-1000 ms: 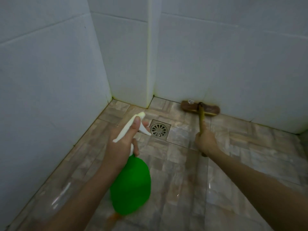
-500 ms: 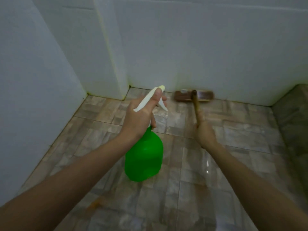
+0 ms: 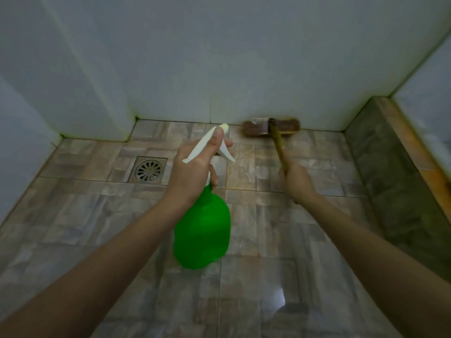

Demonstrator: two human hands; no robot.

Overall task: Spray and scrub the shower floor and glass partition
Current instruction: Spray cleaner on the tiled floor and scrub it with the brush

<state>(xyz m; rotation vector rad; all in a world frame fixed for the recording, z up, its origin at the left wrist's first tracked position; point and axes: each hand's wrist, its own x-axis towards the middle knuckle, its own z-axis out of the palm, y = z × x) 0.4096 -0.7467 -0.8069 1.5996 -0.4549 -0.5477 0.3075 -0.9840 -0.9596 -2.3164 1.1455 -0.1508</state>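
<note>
Tiled floor (image 3: 97, 215): left fingers (image 3: 217, 139) grip spray bottle (image 3: 202, 240), right fingers (image 3: 288, 170), mostly hidden, clasp brush handle (image 3: 278, 145)

Brush (image 3: 271, 128) butts back wall (image 3: 244, 57). Raised curb (image 3: 380, 172) closes right side; wall column (image 3: 97, 93) juts at left (drain (image 3: 148, 170) lies flush). Spray bottle (image 3: 202, 235) hangs over mid floor (image 3: 268, 240); tiles right of it open.

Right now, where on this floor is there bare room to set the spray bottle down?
Bare floor lies between the drain and the left wall, between the brush handle and the raised ledge on the right, and near you between both forearms. Crowded: the strip by the back wall where the brush head rests. The spray bottle hangs over the middle tiles.
</note>
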